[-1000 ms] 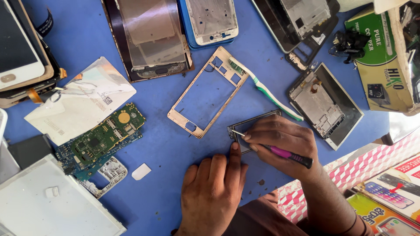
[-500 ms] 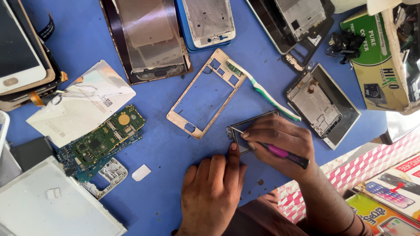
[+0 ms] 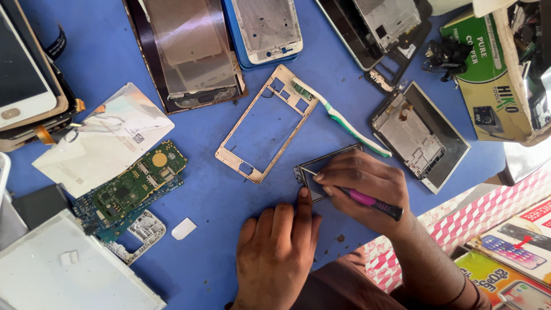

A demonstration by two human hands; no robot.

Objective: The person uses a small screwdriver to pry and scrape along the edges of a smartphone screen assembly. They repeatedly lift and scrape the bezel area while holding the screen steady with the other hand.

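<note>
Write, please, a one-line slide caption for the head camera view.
Right hand works a pink-handled screwdriver on a dark phone frame that the left hand steadies on a blue table.

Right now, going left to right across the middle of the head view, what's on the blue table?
White paper sheet → green circuit board → gold phone frame → toothbrush → open phone shell → green cardboard box.

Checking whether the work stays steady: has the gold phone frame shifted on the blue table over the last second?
No. The gold phone frame keeps its place beside the toothbrush; only the camera view drifted slightly.
</note>
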